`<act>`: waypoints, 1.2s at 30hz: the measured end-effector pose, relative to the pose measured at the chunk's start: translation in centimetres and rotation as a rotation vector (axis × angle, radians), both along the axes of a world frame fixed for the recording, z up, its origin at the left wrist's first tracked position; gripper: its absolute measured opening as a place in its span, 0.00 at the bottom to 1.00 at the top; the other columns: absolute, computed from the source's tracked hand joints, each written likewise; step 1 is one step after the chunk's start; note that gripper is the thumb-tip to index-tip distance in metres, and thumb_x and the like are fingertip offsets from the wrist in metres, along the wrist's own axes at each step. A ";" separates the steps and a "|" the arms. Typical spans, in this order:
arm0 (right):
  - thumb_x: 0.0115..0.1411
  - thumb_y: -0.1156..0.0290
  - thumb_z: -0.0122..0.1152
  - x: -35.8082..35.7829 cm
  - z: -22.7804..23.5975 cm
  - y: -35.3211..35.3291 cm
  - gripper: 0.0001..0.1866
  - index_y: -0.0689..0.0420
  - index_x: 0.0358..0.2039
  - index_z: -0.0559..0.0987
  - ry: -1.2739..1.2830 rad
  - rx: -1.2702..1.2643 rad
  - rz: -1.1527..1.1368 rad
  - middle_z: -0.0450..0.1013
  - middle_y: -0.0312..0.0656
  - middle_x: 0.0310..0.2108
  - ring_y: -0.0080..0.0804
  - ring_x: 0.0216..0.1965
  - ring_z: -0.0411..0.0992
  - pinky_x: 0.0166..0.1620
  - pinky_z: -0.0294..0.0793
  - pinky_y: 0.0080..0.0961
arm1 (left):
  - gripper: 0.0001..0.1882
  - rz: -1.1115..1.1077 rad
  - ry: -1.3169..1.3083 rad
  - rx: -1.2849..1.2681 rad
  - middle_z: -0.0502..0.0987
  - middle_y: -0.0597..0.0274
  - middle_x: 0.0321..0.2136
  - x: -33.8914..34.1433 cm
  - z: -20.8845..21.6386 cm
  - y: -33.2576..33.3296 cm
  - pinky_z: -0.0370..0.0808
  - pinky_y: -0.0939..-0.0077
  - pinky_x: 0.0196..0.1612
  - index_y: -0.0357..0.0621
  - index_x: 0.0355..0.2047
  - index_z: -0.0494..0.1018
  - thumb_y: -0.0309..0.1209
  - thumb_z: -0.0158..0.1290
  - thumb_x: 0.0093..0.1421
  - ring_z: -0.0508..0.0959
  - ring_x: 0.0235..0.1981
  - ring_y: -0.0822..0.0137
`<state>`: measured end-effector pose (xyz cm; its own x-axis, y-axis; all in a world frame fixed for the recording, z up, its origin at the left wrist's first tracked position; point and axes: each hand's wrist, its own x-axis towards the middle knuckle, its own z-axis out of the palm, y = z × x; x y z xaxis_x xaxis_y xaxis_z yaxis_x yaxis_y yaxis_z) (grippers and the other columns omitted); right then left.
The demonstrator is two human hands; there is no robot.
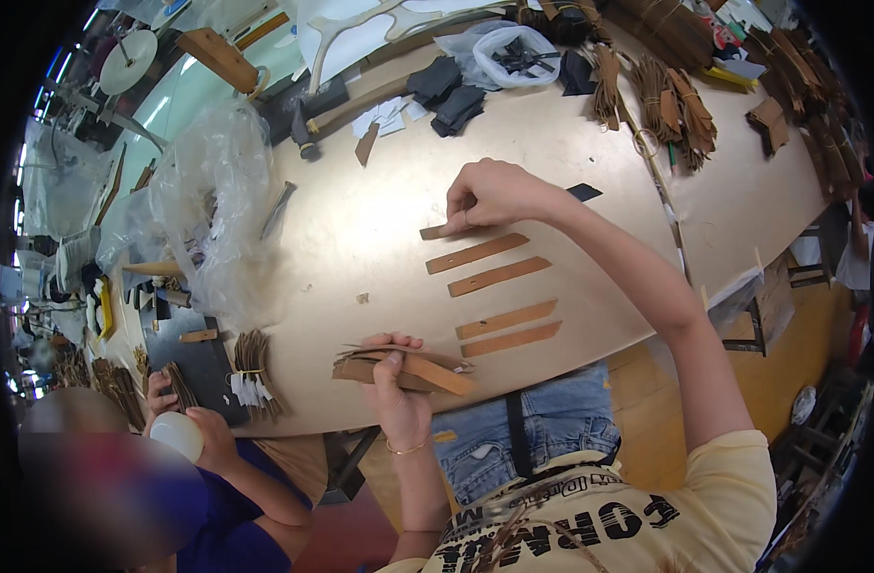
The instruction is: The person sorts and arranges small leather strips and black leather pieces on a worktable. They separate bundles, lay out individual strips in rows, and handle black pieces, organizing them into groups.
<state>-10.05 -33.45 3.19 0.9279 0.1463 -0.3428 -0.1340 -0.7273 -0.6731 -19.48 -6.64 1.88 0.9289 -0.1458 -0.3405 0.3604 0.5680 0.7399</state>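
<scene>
My left hand (395,396) grips a fanned stack of brown leather strips (435,372) above the table's near edge, thumb on top. Farther out, my right hand (494,194) has its fingers closed and bent down onto a brown leather strip (431,232) lying on the table; the hand covers much of that strip. Several similar strips (477,253) lie nearer to me in a rough column, slanted the same way, each with an angled end. Just beyond my right forearm shows a black piece (584,192).
At the left, a person in blue holds a white rounded container (177,436) and brown strips (181,387). Tied brown bundles (255,372) lie nearby. Crumpled clear plastic (213,201), a hammer (303,129), black pieces (447,91) and a white bag (515,55) sit farther back.
</scene>
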 end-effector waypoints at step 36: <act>0.67 0.69 0.55 -6.4 -3.1 -5.9 0.10 0.64 0.40 0.76 -0.594 0.115 -0.601 0.76 0.39 0.35 0.24 0.37 0.73 0.42 0.74 0.23 | 0.19 -0.038 0.046 -0.063 0.74 0.52 0.47 1.0 1.0 0.5 0.74 0.69 0.55 0.31 0.56 0.65 0.23 0.50 0.66 0.75 0.52 0.64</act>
